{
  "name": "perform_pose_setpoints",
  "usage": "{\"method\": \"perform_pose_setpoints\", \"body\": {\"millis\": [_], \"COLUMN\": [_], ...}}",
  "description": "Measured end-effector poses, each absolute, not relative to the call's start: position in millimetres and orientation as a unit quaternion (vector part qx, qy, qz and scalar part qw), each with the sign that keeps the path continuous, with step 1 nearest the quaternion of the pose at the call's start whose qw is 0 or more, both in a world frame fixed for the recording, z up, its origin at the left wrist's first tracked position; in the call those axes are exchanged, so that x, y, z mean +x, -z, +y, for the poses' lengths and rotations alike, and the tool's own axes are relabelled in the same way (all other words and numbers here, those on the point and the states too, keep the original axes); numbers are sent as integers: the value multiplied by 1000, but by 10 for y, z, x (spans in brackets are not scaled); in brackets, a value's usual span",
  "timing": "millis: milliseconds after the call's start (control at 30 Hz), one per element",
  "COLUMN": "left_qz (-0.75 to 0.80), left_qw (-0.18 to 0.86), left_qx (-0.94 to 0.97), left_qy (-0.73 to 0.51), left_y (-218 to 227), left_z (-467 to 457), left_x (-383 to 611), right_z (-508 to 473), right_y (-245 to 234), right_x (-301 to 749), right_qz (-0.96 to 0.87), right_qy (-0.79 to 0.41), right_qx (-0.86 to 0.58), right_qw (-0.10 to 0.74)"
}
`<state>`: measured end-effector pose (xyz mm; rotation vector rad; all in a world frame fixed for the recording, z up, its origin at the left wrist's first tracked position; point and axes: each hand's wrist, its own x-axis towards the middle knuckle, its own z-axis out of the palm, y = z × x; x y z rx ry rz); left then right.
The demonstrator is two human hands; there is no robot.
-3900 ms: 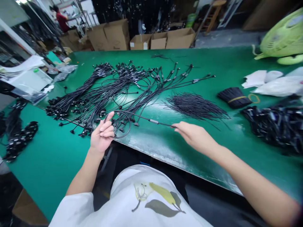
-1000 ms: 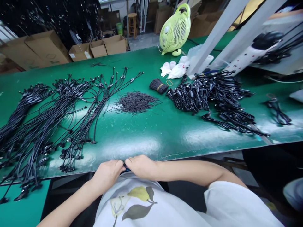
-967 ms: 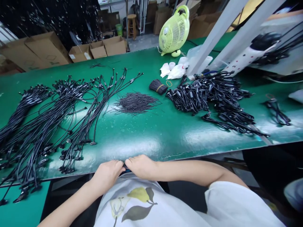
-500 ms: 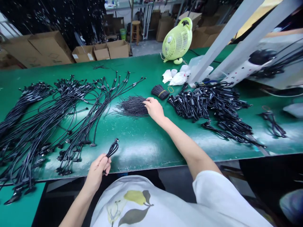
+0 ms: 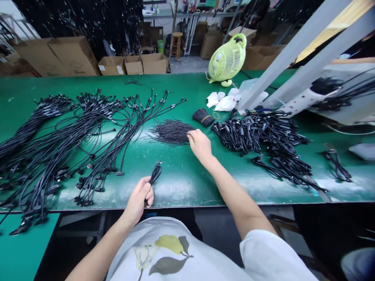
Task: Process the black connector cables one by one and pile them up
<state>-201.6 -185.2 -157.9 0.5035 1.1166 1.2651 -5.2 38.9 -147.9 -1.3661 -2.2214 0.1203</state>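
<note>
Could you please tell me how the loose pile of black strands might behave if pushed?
The loose pile would probably spread, since it looks unbound. Its thin strands look light and, lying mostly straight, perhaps fairly stiff.

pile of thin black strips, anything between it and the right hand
Nothing visible: the right hand is at the right end of the pile; the left hand holds a looped cable away from it.
</note>
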Motion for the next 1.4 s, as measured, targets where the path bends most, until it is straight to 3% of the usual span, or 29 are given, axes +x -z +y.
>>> {"method": "perform_pose_setpoints", "body": {"millis": [133, 200, 300, 433, 533, 733, 867, 1067, 1233, 1400], "left_qz": [464, 486, 566, 618, 619, 586, 594, 626, 534, 526], "left_qw": [623, 592, 491, 416, 458, 585, 567, 566, 651, 563], "left_qx": [259, 300, 405, 508, 511, 368, 386, 394, 317, 211], "left_qy": [-574, -568, -525, -432, -381, -423, -421, -365, -438, -602], "left_y": [1570, 1593, 1624, 1608, 1599, 1667, 1693, 1734, 1737, 1865], "left_z": [-1725, -1695, -1708, -1785, -1850, -1922, -1955, -1971, -1940, -1832], "left_x": [-1951, -1975, -2052, -2169, -2242, -2363, -2400, -2346, -2308, -2280], "right_z": [-466, -846, -1106, -1017, -917, -872, -878, -954, -889, -899], "right_y": [1498, 1508, 1468, 1337, 1261, 1292, 1316, 1406, 1512, 1647], "right_x": [-377, -488, -560, -617, -698, -864, -940, -981, -982, -1129], "right_qz": [-882, -896, -941, -961, -957, -944, -937, -935, -954, -974], "right_qy": [-265, -277, -87, 159, 190, 264, 284, 300, 198, -88], "right_qx": [-306, -257, -229, -43, 80, 121, 114, 142, 122, -59], "right_qw": [242, 232, 234, 222, 203, 153, 169, 129, 187, 199]}}
